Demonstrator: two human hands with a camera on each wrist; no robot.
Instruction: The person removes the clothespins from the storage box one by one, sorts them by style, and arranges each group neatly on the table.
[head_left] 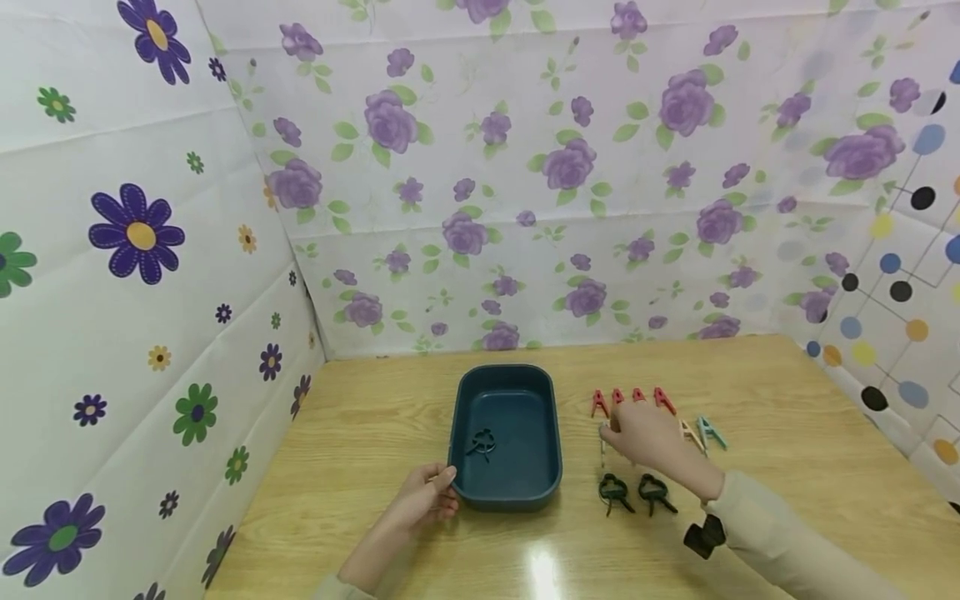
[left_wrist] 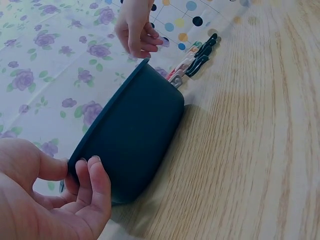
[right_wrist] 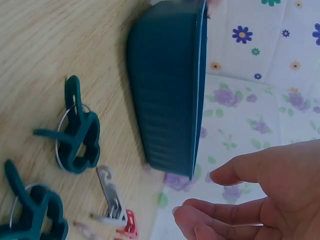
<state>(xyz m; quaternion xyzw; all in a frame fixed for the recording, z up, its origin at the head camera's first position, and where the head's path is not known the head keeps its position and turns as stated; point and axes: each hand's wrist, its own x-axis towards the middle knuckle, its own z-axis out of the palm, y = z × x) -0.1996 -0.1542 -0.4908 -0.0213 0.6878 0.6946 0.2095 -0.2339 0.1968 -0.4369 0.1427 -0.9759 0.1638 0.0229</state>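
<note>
My left hand [head_left: 427, 498] pinches the near left corner of a dark teal plastic bin [head_left: 517, 458], thumb at the rim and fingers curled below it. One dark green plant clip [head_left: 483, 443] lies inside the bin. My right hand [head_left: 643, 432] hovers right of the bin, over the clothespins. In the right wrist view its thumb and fingertips [right_wrist: 186, 215] stand apart with nothing between them. Below it lies a grey clothespin [right_wrist: 112, 195], partly covered in the head view. Two dark green plant clips [head_left: 615, 493] sit nearer me on the table.
Several red clothespins [head_left: 663, 400] form a row behind my right hand. A cream clothespin [head_left: 692, 435] and a mint green clothespin [head_left: 711, 432] lie to its right. Flowered cloth [head_left: 465, 233] stands behind and left of the wooden table [head_left: 360, 425]; dotted cloth hangs on the right.
</note>
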